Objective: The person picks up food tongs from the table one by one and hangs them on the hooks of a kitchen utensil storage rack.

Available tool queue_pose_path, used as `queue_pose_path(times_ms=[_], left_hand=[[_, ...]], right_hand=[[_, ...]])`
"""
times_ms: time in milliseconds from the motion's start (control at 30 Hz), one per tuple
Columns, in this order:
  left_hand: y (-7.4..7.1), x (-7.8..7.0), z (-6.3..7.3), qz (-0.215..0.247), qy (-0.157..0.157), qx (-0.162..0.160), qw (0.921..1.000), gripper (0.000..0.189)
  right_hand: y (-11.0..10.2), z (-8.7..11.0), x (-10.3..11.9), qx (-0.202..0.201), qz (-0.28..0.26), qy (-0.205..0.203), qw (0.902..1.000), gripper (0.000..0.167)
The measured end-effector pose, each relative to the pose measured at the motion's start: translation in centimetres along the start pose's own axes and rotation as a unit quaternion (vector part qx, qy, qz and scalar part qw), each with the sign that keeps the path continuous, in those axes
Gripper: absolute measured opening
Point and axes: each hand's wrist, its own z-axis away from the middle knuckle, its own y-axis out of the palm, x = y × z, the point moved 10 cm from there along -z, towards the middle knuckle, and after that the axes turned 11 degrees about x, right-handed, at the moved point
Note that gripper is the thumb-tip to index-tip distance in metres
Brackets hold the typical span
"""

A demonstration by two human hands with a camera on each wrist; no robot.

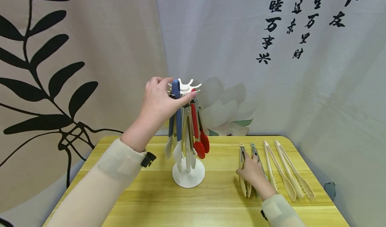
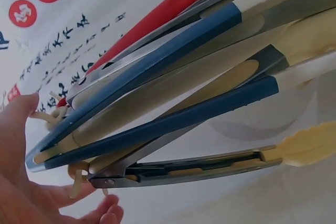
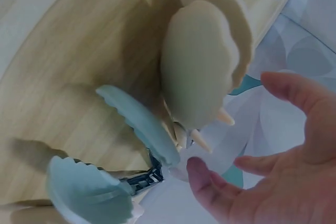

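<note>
A white stand (image 1: 188, 176) on the table bears several hanging tongs at its hooked top. My left hand (image 1: 158, 101) spans that top, fingers on the left and thumb across the front. Within its span are the ends of blue-handled tongs (image 2: 152, 72) and red tongs (image 1: 196, 126). In the left wrist view the thumb tip meets a pale hook (image 2: 41, 115). My right hand (image 1: 252, 170) hovers over the table's right side, fingers spread, holding nothing. Nearest it lie cream-tipped tongs (image 3: 194, 64) and teal-tipped tongs (image 3: 144, 124).
Two pairs of long cream tongs (image 1: 286, 180) (image 1: 297, 176) lie right of my right hand. The yellow wooden table (image 1: 150, 196) ends at a curtain (image 1: 120, 52) printed with leaves and writing.
</note>
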Motion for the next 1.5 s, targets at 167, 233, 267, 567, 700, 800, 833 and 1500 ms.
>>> queue_pose_path(times_ms=[167,233,267,567,700,800,833,1500], left_hand=[[0.5,0.3,-0.2,-0.001,-0.010,0.028,0.9996,0.092],[0.6,0.3,-0.3,-0.002,-0.008,0.028,0.9996,0.089],[0.6,0.3,-0.3,-0.005,-0.008,0.027,0.9996,0.088],[0.4,0.1,-0.3,-0.019,-0.010,0.024,0.9995,0.080],[0.4,-0.1,-0.4,-0.027,-0.004,0.026,0.9993,0.063],[0.5,-0.4,-0.4,-0.031,0.000,0.029,0.9991,0.050],[0.5,-0.5,-0.4,-0.034,0.001,0.029,0.9990,0.048],[0.6,-0.1,-0.3,-0.010,-0.009,0.030,0.9995,0.048]], right_hand=[[0.4,-0.6,-0.5,0.013,-0.019,0.015,0.9996,0.091],[0.6,-0.8,-0.6,0.019,-0.028,0.020,0.9992,0.091],[0.7,-0.9,-0.7,0.022,-0.031,0.022,0.9990,0.091],[1.0,-1.9,-1.2,0.027,0.004,0.037,0.9989,0.087],[1.3,-2.3,-1.1,0.037,0.030,0.036,0.9982,0.082],[1.5,-2.3,-1.1,0.044,0.037,0.038,0.9976,0.077],[1.6,-2.3,-1.1,0.046,0.039,0.038,0.9975,0.075],[1.8,-2.4,-0.8,0.054,0.063,0.041,0.9957,0.064]])
